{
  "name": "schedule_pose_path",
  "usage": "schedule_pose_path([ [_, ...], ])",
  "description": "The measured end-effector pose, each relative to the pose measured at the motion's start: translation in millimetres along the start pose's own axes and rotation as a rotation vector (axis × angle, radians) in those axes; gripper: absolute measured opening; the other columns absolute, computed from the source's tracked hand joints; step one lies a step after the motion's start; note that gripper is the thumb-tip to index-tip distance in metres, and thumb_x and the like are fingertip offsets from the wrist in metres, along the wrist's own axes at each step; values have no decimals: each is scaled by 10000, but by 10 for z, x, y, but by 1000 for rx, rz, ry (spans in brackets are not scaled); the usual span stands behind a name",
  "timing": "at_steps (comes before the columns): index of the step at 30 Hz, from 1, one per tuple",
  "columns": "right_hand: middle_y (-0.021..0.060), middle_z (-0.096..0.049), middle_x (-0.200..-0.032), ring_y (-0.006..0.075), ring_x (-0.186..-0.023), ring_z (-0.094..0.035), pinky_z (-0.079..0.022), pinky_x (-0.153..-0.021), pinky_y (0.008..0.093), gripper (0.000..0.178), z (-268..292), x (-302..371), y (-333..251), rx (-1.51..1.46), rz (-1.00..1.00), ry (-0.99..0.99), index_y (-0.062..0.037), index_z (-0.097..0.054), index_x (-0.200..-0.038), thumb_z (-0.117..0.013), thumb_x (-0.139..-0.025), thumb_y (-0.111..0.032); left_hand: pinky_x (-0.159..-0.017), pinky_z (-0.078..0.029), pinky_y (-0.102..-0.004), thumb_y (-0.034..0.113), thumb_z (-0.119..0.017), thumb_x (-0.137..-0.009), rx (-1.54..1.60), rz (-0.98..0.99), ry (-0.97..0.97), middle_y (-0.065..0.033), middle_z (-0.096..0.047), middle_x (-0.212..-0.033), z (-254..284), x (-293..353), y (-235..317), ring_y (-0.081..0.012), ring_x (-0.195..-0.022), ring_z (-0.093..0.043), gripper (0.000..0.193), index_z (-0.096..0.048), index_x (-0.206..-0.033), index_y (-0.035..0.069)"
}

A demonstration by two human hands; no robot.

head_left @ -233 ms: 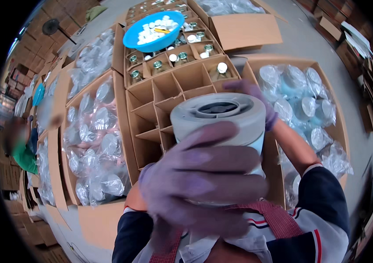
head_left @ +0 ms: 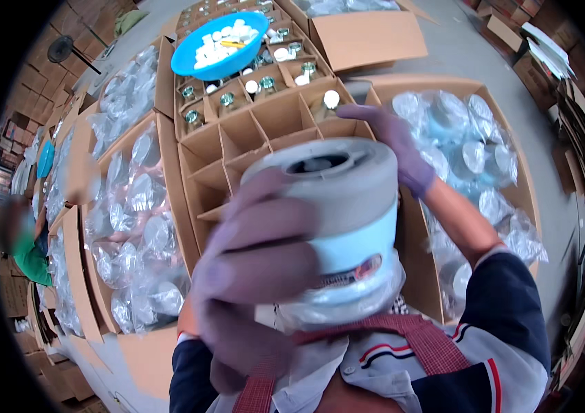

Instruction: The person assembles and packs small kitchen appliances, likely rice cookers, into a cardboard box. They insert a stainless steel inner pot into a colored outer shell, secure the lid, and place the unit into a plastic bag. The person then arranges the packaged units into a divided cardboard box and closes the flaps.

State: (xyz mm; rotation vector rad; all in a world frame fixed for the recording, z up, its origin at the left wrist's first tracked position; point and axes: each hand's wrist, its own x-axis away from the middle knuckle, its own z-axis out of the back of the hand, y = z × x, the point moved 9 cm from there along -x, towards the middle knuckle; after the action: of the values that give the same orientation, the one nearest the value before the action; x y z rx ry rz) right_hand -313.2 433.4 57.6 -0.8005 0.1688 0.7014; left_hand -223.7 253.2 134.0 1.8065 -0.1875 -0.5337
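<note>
My left hand, in a greyish-purple glove, is wrapped round the left side of a light blue container. The container has a broad grey round end with a dark central hole on top, a label on its side, and clear plastic film gathered at its lower part. It is close before my chest. My right hand, gloved alike, is beyond the container on the right, its visible fingers stretched left toward a white-capped glass bottle. That bottle stands in a corner cell of a divided carton. Whether the fingertips touch it I cannot tell.
Ahead, a blue basin of white caps rests over cartons of glass bottles. Film-wrapped containers fill a carton on the right and one on the left. A person in green is at the far left.
The container has shifted slightly left and tipped, baring its blue side and label. My right hand has come away from its edge, with fingers stretched further out. The whole view has shifted a little.
</note>
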Motion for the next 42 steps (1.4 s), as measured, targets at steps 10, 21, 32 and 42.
schedule_pose_path([
  [10, 153, -650, -966, 241, -889, -620, -478, -815, 330, 477, -899, -564, 1578, -992, -525, 123, -11, -603, -1121, -471, -939, -432, -865, -512, -308, 220, -447, -963, -672, -85, 240, -115, -660, -1094, 1224, -986, -559, -174, -981, -627, 371, -605, -1191, -27],
  [21, 190, -592, -1159, 335, -1038, -611, -503, -892, 421, 403, -1941, -1160, 2983, 629, -278, -454, -166, -629, -1142, -683, -798, -369, -969, -427, -301, 276, -635, -902, -810, 421, 496, -111, -626, -1151, 2439, 17, -2358, -185, -1097, -562, 380, -609, -1170, 8],
  [32, 116, -628, -1039, 256, -827, -650, -526, -660, 387, 251, 528, -637, -1574, 750, 535, 342, -129, -672, -995, -727, -777, -239, -899, -524, -399, 672, -363, -914, 481, -207, 164, -161, -473, -1345, 720, -1127, -1245, -288, -1229, -497, 777, -375, -1385, 53],
  [42, 91, -494, -1252, 170, -1181, -441, -341, -1038, 291, 506, 530, -431, -742, -949, 37, 126, -37, -365, -1371, -372, -1017, -398, -1087, -314, -332, 398, -536, -912, -141, -438, 279, -101, -359, -1452, 77, 41, 235, -205, -1331, -353, 736, -243, -1482, 34],
])
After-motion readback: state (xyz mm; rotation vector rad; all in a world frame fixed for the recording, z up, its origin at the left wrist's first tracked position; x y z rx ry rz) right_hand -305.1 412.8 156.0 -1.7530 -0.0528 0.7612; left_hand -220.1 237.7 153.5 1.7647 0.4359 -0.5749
